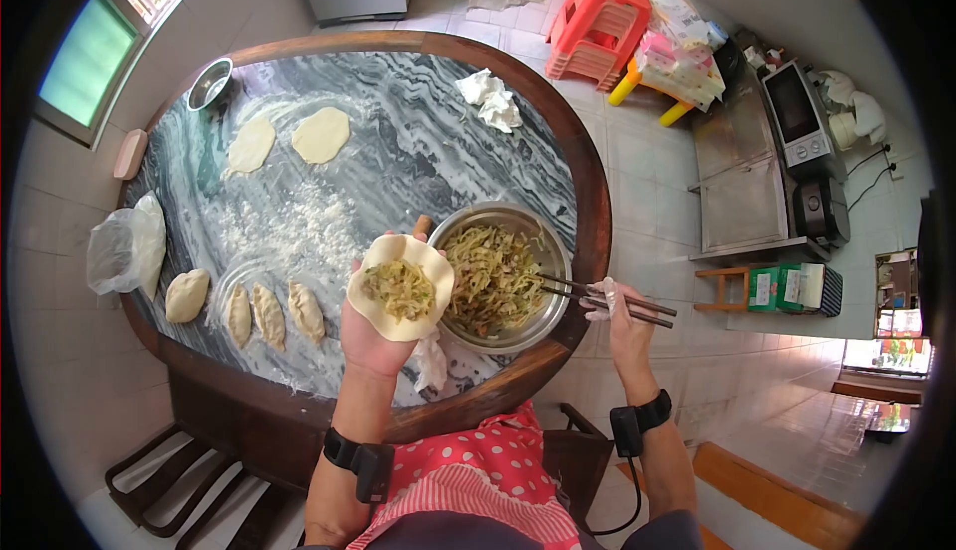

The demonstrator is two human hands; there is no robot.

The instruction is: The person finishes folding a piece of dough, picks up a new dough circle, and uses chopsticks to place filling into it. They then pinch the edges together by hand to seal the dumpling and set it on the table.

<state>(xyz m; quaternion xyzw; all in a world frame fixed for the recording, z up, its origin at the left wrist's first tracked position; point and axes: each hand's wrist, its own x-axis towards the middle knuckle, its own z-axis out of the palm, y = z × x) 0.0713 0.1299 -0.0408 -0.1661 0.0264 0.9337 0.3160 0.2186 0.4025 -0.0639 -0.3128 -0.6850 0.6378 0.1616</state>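
Observation:
My left hand (380, 353) holds a round dough wrapper (438, 273) on its palm, the fingers mostly hidden beneath. A mound of shredded filling (400, 291) lies in the middle of the wrapper. Just right of it stands a metal bowl (554, 301) with more shredded filling (493, 276). A pair of dark chopsticks (652, 308) is gripped in my right hand (623, 329), beyond the table's edge; their tips reach into the bowl. Behind the wrapper a wooden stick end (422, 225) shows, the rest of it hidden.
On the marble table (438, 152) are two flat wrappers (321, 135), several folded dumplings (267, 316), a dough lump (187, 296) and scattered flour (294, 221). A small metal bowl (210, 84), a plastic bag (127, 241) and crumpled white tissue (488, 100) lie around the edge.

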